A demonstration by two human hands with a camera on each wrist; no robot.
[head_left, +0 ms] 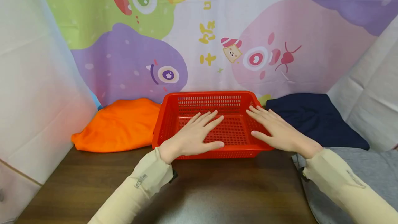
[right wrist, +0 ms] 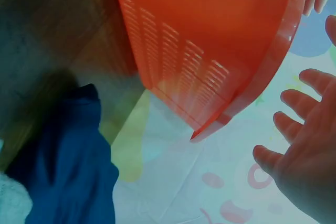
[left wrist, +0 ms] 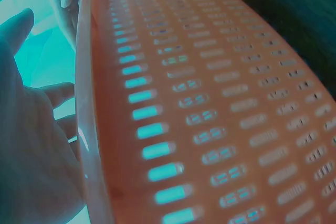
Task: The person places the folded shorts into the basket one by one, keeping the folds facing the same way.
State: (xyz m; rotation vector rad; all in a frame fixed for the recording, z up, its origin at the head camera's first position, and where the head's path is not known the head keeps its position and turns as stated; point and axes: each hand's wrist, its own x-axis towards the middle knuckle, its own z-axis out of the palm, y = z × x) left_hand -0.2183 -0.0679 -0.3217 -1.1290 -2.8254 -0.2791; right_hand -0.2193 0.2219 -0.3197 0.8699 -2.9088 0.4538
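A red plastic basket with slotted walls stands on the table against the back cloth, and nothing lies inside it. Over its left front part hovers my left hand, palm down with fingers spread and nothing held. My right hand is above the basket's right end, its fingers straight and spread too. In the left wrist view the basket's slotted wall fills most of the picture, the hand beyond the rim. The right wrist view has the right hand beside the basket's corner, fingers apart.
An orange cloth lies left of the basket. On the right are a folded navy cloth and, nearer, a grey cloth. A printed cartoon curtain hangs behind, with white cloth walls at both sides. Brown wooden table shows in front.
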